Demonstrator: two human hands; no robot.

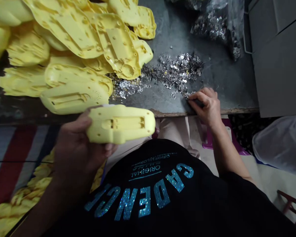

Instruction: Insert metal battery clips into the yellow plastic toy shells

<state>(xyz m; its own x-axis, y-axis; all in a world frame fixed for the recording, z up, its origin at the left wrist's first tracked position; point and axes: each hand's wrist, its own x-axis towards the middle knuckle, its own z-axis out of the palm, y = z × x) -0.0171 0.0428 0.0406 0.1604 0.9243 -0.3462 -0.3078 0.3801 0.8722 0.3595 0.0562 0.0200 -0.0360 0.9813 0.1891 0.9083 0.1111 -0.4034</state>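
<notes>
My left hand (82, 138) is closed around a yellow plastic shell (120, 124), held just off the table's front edge. A long recessed battery bay faces up on it. My right hand (206, 103) rests at the front of the dark table, thumb and forefinger pinched together by the near end of a heap of small shiny metal pieces (180, 70). Whatever lies between those fingertips is too small to make out. More yellow shells (75, 95) are piled at the left on the table, some with their hollow insides up.
A clear plastic bag (212, 24) of similar metal pieces stands at the back right of the table (232, 82). Grey cabinets (281, 59) border the right side. Below left, more yellow parts (27, 194) lie beside a striped sheet (17, 144). A whitish bag (283, 141) sits at right.
</notes>
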